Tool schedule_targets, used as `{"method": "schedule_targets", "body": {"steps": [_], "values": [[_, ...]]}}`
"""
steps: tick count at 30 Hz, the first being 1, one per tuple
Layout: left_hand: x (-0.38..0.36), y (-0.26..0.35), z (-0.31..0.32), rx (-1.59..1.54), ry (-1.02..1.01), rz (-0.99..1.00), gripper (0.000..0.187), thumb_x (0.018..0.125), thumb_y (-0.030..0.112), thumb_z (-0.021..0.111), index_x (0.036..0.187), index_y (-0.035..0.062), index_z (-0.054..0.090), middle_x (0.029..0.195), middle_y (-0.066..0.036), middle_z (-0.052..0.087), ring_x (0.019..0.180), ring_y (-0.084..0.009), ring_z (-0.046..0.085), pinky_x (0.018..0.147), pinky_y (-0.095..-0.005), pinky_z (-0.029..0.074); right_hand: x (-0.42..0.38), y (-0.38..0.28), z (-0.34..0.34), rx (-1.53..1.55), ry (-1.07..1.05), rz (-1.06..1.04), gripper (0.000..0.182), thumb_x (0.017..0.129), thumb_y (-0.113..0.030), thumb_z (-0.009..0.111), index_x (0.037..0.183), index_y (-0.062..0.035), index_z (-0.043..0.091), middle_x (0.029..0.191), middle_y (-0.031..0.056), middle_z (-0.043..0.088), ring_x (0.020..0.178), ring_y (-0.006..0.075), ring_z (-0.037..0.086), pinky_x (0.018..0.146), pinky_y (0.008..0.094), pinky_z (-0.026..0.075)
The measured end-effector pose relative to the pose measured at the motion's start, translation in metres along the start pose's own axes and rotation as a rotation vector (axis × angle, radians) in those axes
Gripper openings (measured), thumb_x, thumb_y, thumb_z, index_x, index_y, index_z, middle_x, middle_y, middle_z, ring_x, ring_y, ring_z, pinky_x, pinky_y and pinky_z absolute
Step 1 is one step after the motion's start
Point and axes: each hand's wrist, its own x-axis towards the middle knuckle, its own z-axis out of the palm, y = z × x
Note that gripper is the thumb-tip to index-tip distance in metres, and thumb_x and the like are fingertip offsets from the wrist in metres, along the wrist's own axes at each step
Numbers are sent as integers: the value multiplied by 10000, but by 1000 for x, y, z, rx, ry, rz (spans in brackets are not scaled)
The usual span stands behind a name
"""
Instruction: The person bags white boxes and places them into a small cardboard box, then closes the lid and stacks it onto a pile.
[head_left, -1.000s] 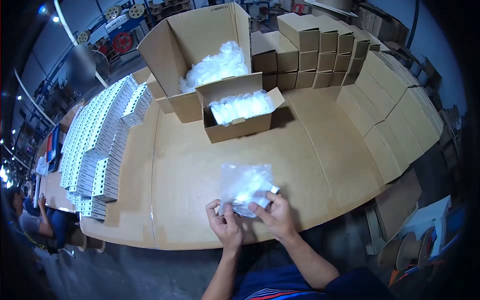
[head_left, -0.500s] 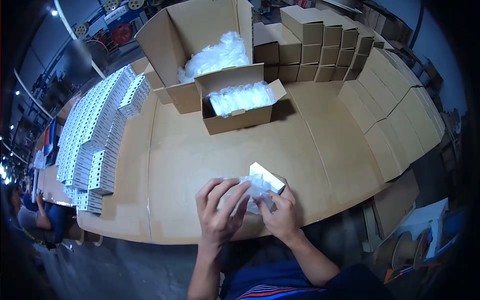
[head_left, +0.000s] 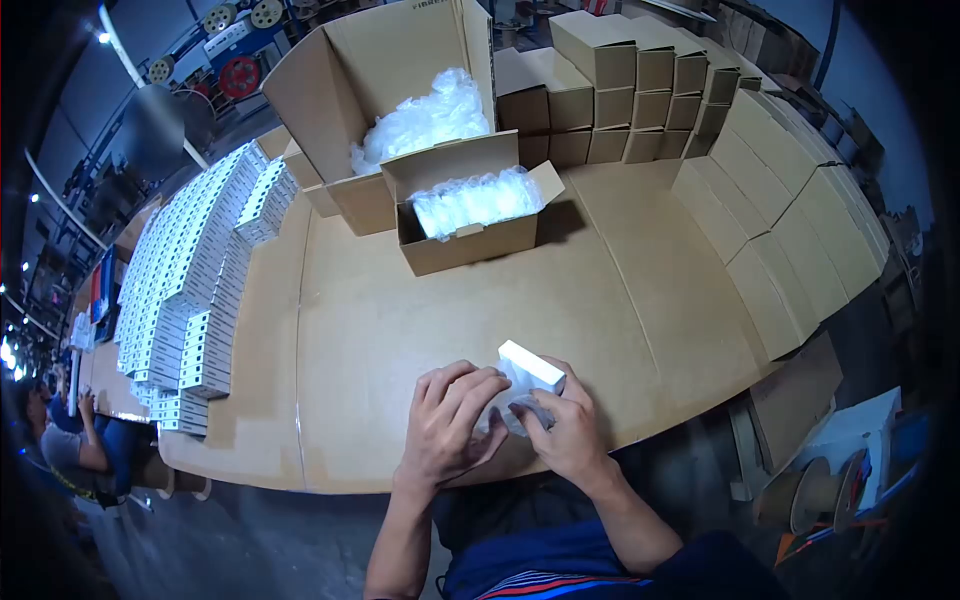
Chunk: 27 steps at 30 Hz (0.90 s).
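Observation:
Near the front edge of the table, my right hand grips a small white box from its right side, with the thumb pressing on a clear plastic bag below it. My left hand is curled around the other side of that bag, fingertips against the plastic. The bag lies crumpled between both hands and against the box; how far it covers the box is hidden by my fingers. Further back stands an open carton filled with plastic-wrapped items.
A taller open box behind the carton holds a heap of clear plastic bags. White boxes are stacked on the left. Brown cartons line the back, and more cartons the right. Another person sits at far left.
My left hand has closed in a little around the plastic bag. The white box has turned slightly and its end shows more clearly. The whole view has shifted slightly.

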Motion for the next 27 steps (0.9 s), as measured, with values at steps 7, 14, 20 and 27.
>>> {"method": "schedule_targets", "body": {"steps": [7, 14, 20, 27], "values": [[-5, -10, 14, 98, 101, -99, 119, 876, 20, 729, 976, 72, 689, 771, -32, 654, 758, -215, 623, 714, -365, 438, -5, -3, -7, 26, -139, 52, 177, 913, -88, 734, 951, 80, 694, 1340, 269, 554, 1063, 405, 658, 933, 447, 525], [-8, -21, 15, -353, -11, -593, 160, 1072, 98, 546, 987, 16, 653, 488, -39, 560, 410, -96, 575, 410, -278, 420, -11, 9, -11, 49, -77, 76, 182, 932, -119, 745, 962, 57, 708, 1126, 216, 622, 900, 294, 642, 777, 362, 525], [-5, -35, 2, -349, 156, -625, 121, 984, 62, 689, 1100, 30, 672, 513, -34, 601, 437, -84, 596, 407, -249, 412, -8, 11, -29, 130, -103, 295, 204, 878, -153, 822, 926, 31, 748, 976, 152, 649, 811, 220, 628, 694, 338, 500], [-21, -43, -2, -185, 251, -261, 420, 906, 290, 785, 1202, 15, 668, 943, -130, 713, 949, -188, 667, 842, -370, 535, -12, 28, -25, 254, 11, 294, 218, 944, -194, 777, 924, 22, 760, 949, 103, 646, 747, 137, 565, 647, 295, 464]]}}
